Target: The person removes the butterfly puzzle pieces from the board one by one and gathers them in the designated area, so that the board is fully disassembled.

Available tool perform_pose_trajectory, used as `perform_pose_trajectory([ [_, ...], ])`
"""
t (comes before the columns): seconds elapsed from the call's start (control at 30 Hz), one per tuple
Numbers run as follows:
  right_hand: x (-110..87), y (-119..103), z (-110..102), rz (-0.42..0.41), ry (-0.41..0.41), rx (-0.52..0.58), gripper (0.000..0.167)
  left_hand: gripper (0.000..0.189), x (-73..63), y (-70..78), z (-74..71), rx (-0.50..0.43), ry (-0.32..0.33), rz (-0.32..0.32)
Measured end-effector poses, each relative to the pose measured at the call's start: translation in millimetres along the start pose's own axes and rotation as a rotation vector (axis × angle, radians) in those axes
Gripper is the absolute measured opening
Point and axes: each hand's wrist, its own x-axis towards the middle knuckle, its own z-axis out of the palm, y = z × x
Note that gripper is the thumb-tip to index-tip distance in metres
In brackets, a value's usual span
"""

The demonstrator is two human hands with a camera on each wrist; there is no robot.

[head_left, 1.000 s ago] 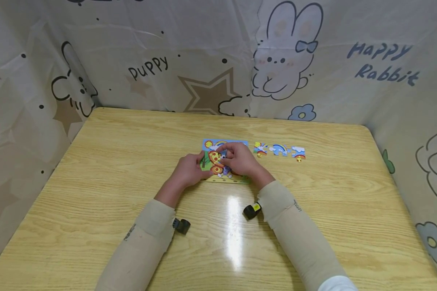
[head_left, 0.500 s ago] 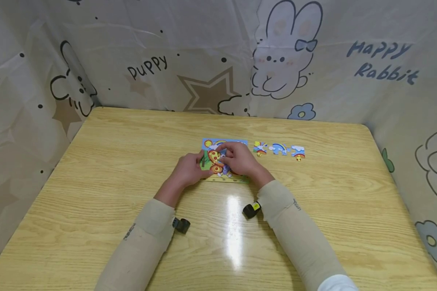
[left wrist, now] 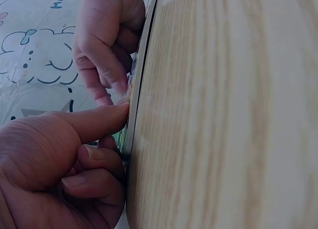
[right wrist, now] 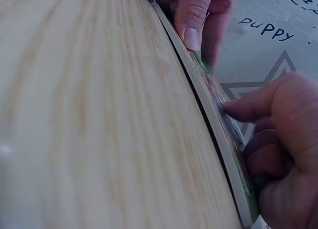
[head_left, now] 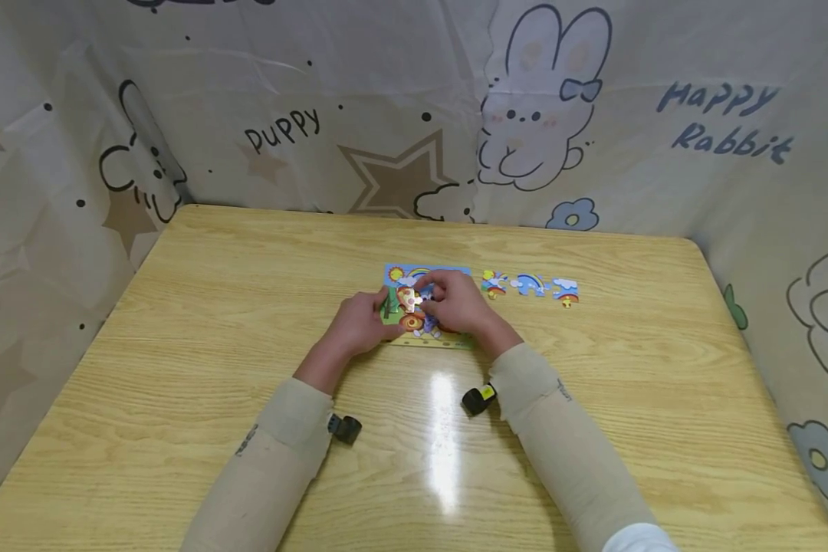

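Observation:
A jigsaw puzzle [head_left: 429, 343] in a flat tray, printed with a sun, rainbow and butterfly, lies mid-table. My left hand [head_left: 362, 323] holds its left side, and in the left wrist view the thumb [left wrist: 107, 120] presses at the near edge. Over the middle of the picture, my right hand [head_left: 458, 303] pinches a puzzle piece [head_left: 410, 300] with part of the yellow-and-red wing on it. That piece shines with glare and sits tilted. From the right wrist view, the right thumb [right wrist: 241, 109] is right at the puzzle's surface, and the piece is hidden.
Three loose pieces lie in a row right of the puzzle: a sun piece [head_left: 493, 283], a rainbow piece [head_left: 530, 284] and a cloud piece [head_left: 566, 290]. Printed cloth [head_left: 283, 176] hangs behind the wooden table [head_left: 248, 268].
The wing piece between my right fingers has tipped and now catches the light. Both hands stay in nearly the same place; the loose pieces have not moved.

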Motion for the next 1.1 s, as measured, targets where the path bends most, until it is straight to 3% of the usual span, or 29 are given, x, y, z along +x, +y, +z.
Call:
perform_pose_trajectory([
  [0.13,0.6,2,0,0.017,-0.006,0.021,0.027,0.085,-1.0,1.7,0.1,-0.003,-0.003,-0.004],
  [0.3,3.6,-1,2,-0.002,-0.013,-0.097,0.041,0.083,-2.1,2.5,-0.4,-0.004,-0.008,0.002],
  [0.47,6.4,-1,4,0.007,-0.019,-0.146,0.041,0.083,-1.6,1.6,-0.1,-0.004,-0.008,0.000],
  [0.7,4.3,-1,1,0.014,-0.012,-0.079,0.037,0.084,-0.7,1.2,0.0,-0.015,-0.013,-0.004],
  [1.1,-9.2,1,-2,-0.047,0.041,0.032,0.036,0.086,-0.1,-0.9,0.6,-0.007,-0.018,0.003],
])
